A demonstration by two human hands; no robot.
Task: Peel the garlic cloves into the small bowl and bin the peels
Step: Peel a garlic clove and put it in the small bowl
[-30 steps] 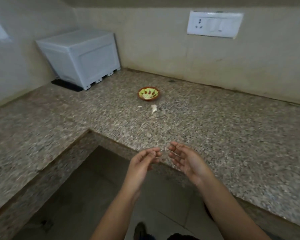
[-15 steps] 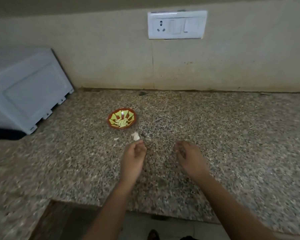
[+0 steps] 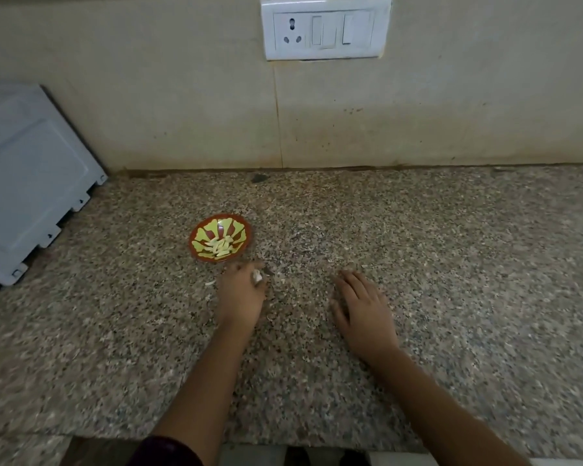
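— While peeled cloves [image 3: 222,246] sit in the small bowl [image 3: 193,244], what remains?
— Our left grip [image 3: 241,292] pinches a garlic piece [image 3: 257,276] beside it; our right grip [image 3: 362,306] lies flat on the table [image 3: 451,264]; peel scraps [image 3: 210,283] await binning.

White socket-and-switch plate [image 3: 325,27] upper centre on the beige wall [image 3: 182,95]; pale box [image 3: 31,183] at left on the speckled granite table [image 3: 451,264].

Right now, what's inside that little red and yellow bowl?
A small heap of pale peeled garlic cloves lies in the bowl. The heap covers the bowl's bottom, so anything beneath it cannot be seen.
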